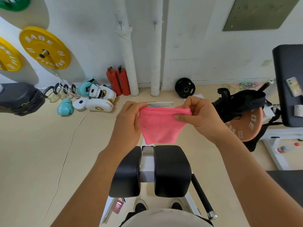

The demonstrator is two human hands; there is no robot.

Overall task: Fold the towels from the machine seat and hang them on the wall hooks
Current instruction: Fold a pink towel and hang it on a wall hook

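A pink towel (159,126) hangs in the air in front of me, folded small, its top edge stretched between both hands. My left hand (128,122) pinches the top left corner and my right hand (199,114) pinches the top right corner. Below the towel are the machine's two black seat pads (171,171), with nothing lying on them. Two small metal hooks are fixed on the white wall straight ahead, the left hook (120,24) and the right hook (154,24), both bare.
Two red fire extinguishers (118,81) and two white padded pipes (131,63) stand at the wall. Boxing gloves and pads (91,99) lie on the floor left. Yellow weight plates (45,48) hang at left. A black bag (237,104) and brown plate (246,125) are at right.
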